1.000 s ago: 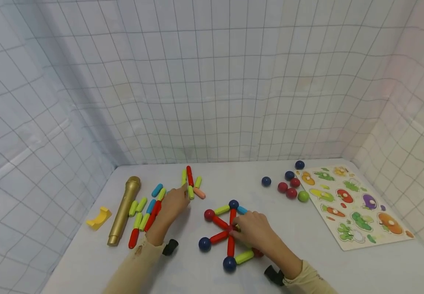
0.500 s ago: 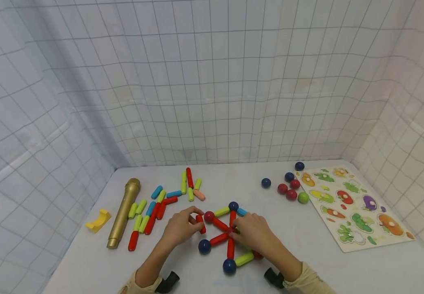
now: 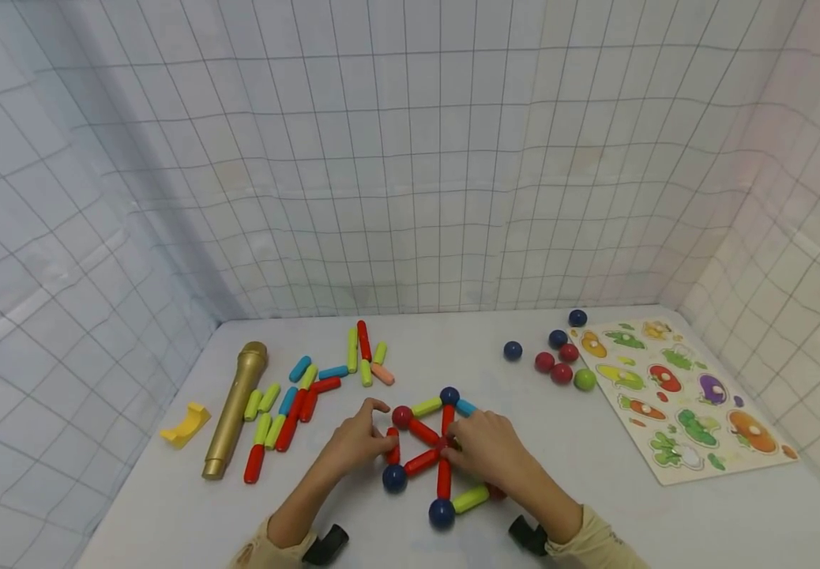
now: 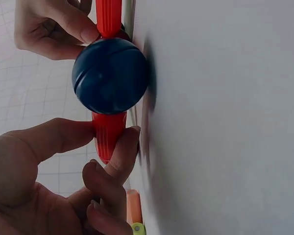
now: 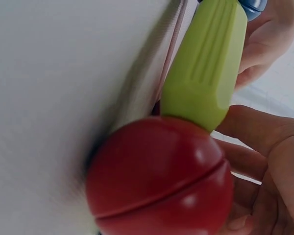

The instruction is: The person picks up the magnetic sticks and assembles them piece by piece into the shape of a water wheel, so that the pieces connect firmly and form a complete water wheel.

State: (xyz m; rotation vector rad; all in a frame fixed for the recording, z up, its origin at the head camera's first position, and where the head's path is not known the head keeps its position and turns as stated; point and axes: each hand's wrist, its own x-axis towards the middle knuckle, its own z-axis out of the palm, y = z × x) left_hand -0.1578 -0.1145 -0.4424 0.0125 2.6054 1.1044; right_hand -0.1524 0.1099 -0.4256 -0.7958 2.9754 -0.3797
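Observation:
My left hand (image 3: 353, 444) pinches a short red magnetic rod (image 3: 393, 450) between thumb and forefinger. One end meets a dark blue ball (image 3: 394, 478); in the left wrist view this rod (image 4: 108, 134) touches the ball (image 4: 110, 76). Beyond its other end sits a red ball (image 3: 402, 416); whether they touch is unclear. Red rods fan out like spokes from the middle of a flat ball-and-rod figure. There my right hand (image 3: 490, 444) grips the centre, partly hiding it. A yellow-green rod (image 5: 203, 68) joins a red ball (image 5: 159, 176) below the right hand.
Loose rods (image 3: 295, 411) lie left, near a gold microphone (image 3: 235, 411) and a yellow curved piece (image 3: 186, 425). More rods (image 3: 365, 352) are at the back. Several balls (image 3: 562, 373) lie right, beside a vegetable puzzle board (image 3: 673, 399). A grid-patterned sheet (image 3: 424, 182) encloses the table.
My left hand has come from the loose rods at the back left to the figure, bringing a red rod, which now meets the blue ball. My right hand has stayed at the centre.

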